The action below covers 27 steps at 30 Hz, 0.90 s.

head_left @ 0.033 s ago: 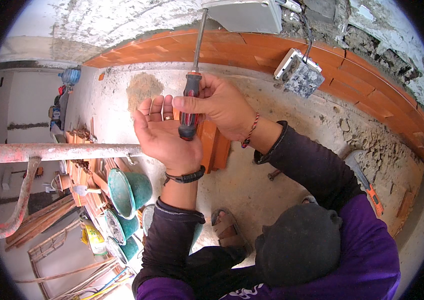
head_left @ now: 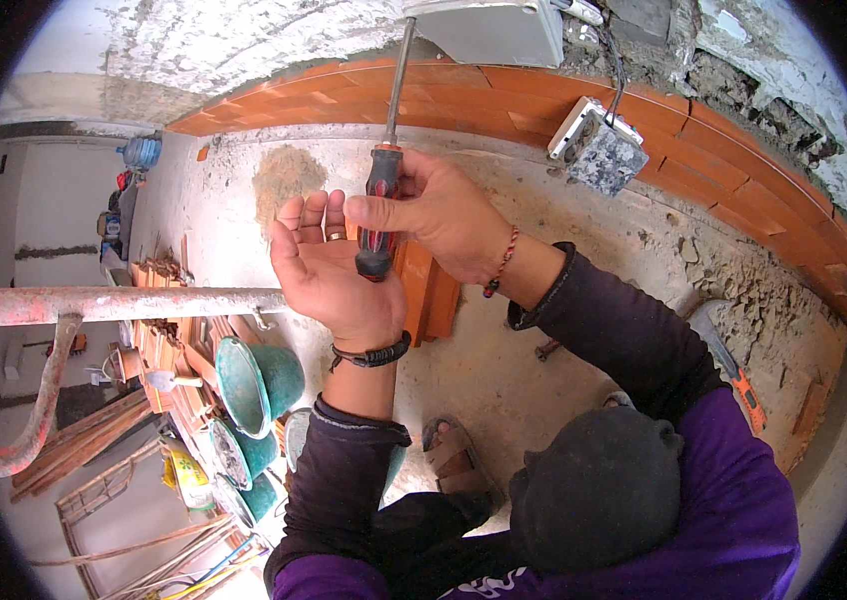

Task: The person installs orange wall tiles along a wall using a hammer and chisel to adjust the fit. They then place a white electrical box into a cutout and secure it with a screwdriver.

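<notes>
My right hand [head_left: 459,220] is closed around the black and red handle of a screwdriver [head_left: 382,178]. Its long metal shaft points up and away, the tip reaching the lower edge of a grey-white box [head_left: 494,38] on the wall. My left hand [head_left: 346,290] is held palm up with fingers apart and slightly curled. The butt of the handle sits over that palm; whether it touches cannot be told. To the right, a smaller white box with a speckled grey face [head_left: 604,155] hangs from dark wires against the orange brick course.
A pinkish painted metal bar [head_left: 124,305] juts in from the left. Green buckets [head_left: 259,385] stand lower left beside stacked bricks and planks. An orange-handled hammer-like tool [head_left: 734,370] lies at right. Orange bricks [head_left: 434,300] lie beneath my hands, and a sand heap [head_left: 287,178] farther off.
</notes>
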Available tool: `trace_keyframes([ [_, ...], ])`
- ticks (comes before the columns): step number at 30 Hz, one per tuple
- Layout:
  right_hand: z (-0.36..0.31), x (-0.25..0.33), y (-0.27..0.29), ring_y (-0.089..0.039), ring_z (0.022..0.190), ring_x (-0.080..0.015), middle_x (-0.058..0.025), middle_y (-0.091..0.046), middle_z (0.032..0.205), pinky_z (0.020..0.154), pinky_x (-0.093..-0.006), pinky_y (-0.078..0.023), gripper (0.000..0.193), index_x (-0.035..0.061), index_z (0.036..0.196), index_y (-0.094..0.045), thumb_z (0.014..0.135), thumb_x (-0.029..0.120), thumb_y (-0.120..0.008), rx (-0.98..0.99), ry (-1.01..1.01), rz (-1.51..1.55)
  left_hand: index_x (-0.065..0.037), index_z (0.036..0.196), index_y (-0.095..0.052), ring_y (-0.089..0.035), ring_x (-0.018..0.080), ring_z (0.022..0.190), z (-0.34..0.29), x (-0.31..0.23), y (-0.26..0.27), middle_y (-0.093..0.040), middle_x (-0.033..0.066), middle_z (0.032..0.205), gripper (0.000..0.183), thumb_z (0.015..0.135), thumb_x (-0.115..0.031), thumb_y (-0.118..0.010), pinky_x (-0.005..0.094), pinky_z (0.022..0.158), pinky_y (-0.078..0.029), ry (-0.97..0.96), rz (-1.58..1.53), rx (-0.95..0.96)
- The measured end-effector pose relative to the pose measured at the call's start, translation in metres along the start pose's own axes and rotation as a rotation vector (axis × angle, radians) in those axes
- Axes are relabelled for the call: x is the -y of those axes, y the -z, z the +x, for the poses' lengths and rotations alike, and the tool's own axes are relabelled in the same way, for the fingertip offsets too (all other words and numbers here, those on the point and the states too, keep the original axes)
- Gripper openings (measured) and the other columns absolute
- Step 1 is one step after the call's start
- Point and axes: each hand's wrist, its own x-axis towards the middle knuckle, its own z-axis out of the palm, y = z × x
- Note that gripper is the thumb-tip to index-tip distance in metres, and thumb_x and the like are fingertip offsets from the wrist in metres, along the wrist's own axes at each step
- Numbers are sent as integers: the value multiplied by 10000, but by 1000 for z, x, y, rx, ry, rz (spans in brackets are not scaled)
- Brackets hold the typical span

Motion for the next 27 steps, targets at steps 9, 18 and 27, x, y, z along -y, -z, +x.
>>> trace_keyframes([
  [9,0,-4,5,-598,1007,-166,-112,-618,1103,895,-310,-487,407,-12,1214,-522,894,201,-656,25,8,39,-36,1054,-475,-559,259,928,4,1,3,-548,119,961,433,903,-442,-483,398,869,-465,27,-14,-7],
  [18,1,-7,10,-587,1030,-152,-107,-611,1115,870,-299,-492,326,18,1129,-565,872,181,-682,55,-28,111,-27,1048,-479,-560,260,935,6,2,4,-551,123,968,435,905,-438,-485,399,860,-472,6,-7,31],
  [27,-2,-3,11,-639,889,-171,-106,-650,1045,779,-302,-524,259,15,1027,-588,847,160,-704,43,62,147,-58,1011,-535,-519,193,969,6,-1,3,-549,69,978,358,927,-402,-479,354,901,-415,20,-34,40],
])
